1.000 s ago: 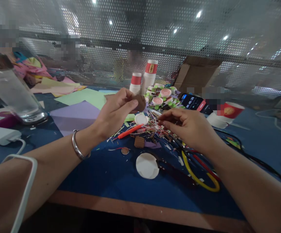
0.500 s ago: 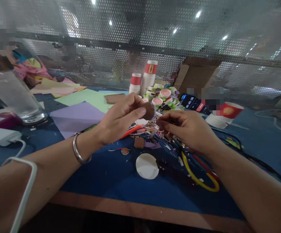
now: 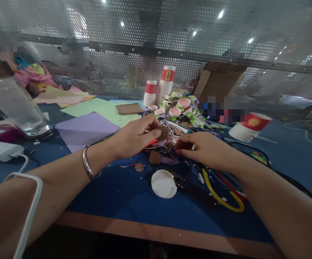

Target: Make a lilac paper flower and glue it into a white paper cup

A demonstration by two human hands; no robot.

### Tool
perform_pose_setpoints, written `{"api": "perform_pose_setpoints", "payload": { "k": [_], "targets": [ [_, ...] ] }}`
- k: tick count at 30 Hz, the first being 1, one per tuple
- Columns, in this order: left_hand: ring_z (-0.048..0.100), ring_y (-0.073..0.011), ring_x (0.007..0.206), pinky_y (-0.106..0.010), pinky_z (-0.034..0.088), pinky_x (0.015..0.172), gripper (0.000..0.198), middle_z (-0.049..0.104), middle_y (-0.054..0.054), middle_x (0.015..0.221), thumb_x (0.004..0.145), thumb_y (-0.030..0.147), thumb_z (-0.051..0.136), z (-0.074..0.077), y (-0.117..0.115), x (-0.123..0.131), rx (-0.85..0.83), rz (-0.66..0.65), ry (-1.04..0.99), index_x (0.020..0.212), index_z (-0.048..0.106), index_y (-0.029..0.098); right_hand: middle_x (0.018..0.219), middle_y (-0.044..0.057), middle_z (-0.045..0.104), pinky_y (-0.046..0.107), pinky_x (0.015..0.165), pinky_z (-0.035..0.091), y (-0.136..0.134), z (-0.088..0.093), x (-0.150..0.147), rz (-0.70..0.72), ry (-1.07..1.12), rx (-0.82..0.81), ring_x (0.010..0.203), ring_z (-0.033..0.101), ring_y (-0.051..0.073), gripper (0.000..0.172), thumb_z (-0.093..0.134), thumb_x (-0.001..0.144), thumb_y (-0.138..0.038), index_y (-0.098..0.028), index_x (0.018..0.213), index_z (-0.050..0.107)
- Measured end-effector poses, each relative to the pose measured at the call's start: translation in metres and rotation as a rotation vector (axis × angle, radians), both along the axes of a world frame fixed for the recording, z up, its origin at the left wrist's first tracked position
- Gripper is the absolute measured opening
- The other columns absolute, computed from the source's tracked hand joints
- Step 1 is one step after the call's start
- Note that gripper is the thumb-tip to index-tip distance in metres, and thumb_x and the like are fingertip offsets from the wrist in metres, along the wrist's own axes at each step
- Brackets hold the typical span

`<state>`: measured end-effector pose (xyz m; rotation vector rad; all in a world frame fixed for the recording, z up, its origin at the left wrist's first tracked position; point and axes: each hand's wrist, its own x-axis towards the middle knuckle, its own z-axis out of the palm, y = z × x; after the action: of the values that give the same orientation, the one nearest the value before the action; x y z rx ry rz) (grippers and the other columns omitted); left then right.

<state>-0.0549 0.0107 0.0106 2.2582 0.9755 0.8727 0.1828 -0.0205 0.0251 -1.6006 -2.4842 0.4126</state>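
Observation:
In my left hand (image 3: 135,138), a small piece of brown cardboard (image 3: 163,133) is pinched between thumb and fingers. My right hand (image 3: 206,149) curls over the paper scraps, thumb and fingertips close together; anything small between them is hidden. Scissors with a yellow and red handle (image 3: 227,205) lie partly under that hand. Nearer to me, a white paper disc (image 3: 163,187) rests on the blue table, beside a knife with a dark handle (image 3: 199,194). A small square of cardboard (image 3: 154,157) lies between the hands, and a round brown disc (image 3: 139,167) is to its left.
Behind the scraps are a heap of decorated paper rounds (image 3: 182,108) and stacked paper cups (image 3: 166,82). More cups (image 3: 253,126) lie tilted at right. Purple paper (image 3: 87,129), green paper (image 3: 91,108), a glass bottle (image 3: 21,104) and a white charger (image 3: 1,153) occupy the left.
Both hands have lowered slightly towards the scraps. The cardboard in my left hand has tilted and come down, and a white marker behind it now shows more.

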Motion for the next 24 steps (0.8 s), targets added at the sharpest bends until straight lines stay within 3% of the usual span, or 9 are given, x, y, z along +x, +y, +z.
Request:
{"api": "perform_pose_setpoints", "payload": {
  "k": [4, 7, 12, 24],
  "targets": [
    [0.064, -0.0177, 0.088, -0.034, 0.050, 0.078, 0.014, 0.068, -0.003, 0.092, 0.095, 0.031, 0.051, 0.001, 0.002, 0.001, -0.024, 0.015, -0.118, 0.096, 0.058, 0.019, 0.085, 0.004, 0.075, 0.030, 0.068, 0.044, -0.004, 0.001, -0.002, 0.047, -0.055, -0.080, 0.075, 0.065, 0.020, 0.007, 0.065, 0.084, -0.022, -0.019, 0.086, 0.071],
    [0.068, -0.0170, 0.083, -0.032, 0.052, 0.073, 0.012, 0.069, -0.003, 0.090, 0.095, 0.030, 0.051, 0.002, 0.000, 0.003, -0.139, -0.029, -0.182, 0.095, 0.055, 0.019, 0.085, 0.004, 0.074, 0.030, 0.067, 0.044, -0.006, 0.002, -0.003, 0.065, -0.072, -0.092, 0.074, 0.065, 0.019, 0.007, 0.066, 0.082, -0.019, -0.018, 0.088, 0.070],
    [0.072, -0.0166, 0.076, -0.030, 0.057, 0.067, 0.013, 0.069, -0.001, 0.088, 0.098, 0.035, 0.051, -0.001, -0.009, 0.004, -0.314, -0.167, -0.088, 0.100, 0.053, 0.022, 0.089, 0.005, 0.074, 0.031, 0.070, 0.044, -0.006, 0.002, -0.003, 0.080, -0.109, -0.092, 0.079, 0.066, 0.020, 0.008, 0.064, 0.084, -0.019, -0.018, 0.090, 0.070],
    [0.064, -0.0150, 0.077, -0.029, 0.051, 0.068, 0.015, 0.067, 0.000, 0.086, 0.098, 0.036, 0.052, 0.002, -0.008, 0.000, -0.078, -0.100, 0.011, 0.098, 0.056, 0.021, 0.080, 0.003, 0.070, 0.029, 0.066, 0.041, -0.005, 0.003, -0.002, 0.079, -0.109, -0.099, 0.072, 0.061, 0.018, 0.005, 0.059, 0.080, -0.017, -0.019, 0.081, 0.063]
  ]
}}
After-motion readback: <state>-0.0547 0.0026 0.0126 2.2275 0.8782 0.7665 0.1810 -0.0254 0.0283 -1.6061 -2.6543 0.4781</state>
